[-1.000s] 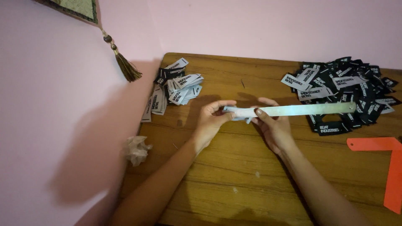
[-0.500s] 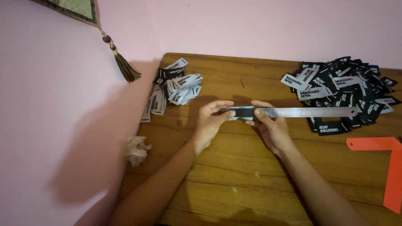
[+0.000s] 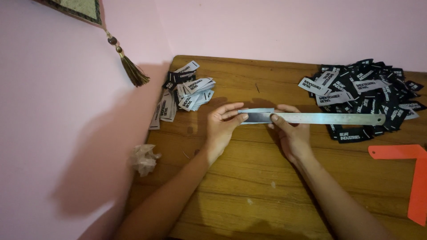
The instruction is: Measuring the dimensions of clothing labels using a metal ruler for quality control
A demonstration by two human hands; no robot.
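Nearest the camera, two bare forearms reach up over a wooden table [image 3: 267, 200], its planks brown and grained, with a few pale specks on them; the table sits pushed into a corner of pink walls [image 3: 66, 133], one on the left and one across the back; at the left table edge lies one crumpled paper wad [image 3: 143, 159], well apart from the hands; at the right edge lies one orange L-shaped piece [image 3: 413, 178], partly cut off by the frame; further in, the left hand [image 3: 222, 129] rests on the wood with its fingertips pressing on a dark label [image 3: 257, 117], fingers laid flat rather than curled, not closed round anything; the right hand [image 3: 291, 135] pins one steel ruler [image 3: 329, 118] down with a fingertip near its left end, the fingers likewise not closed about it; the ruler lies flat and level, running rightward from the label to the right heap, the label wrapped round or tucked under its left end, I cannot tell which; beyond the hands are two heaps of labels; the left heap [image 3: 184, 91] is small and mostly white; the right heap [image 3: 369, 95] is larger and mostly black, the labels too many to count; farthest, at top left, one tassel [image 3: 131, 69] hangs from a cloth on the wall
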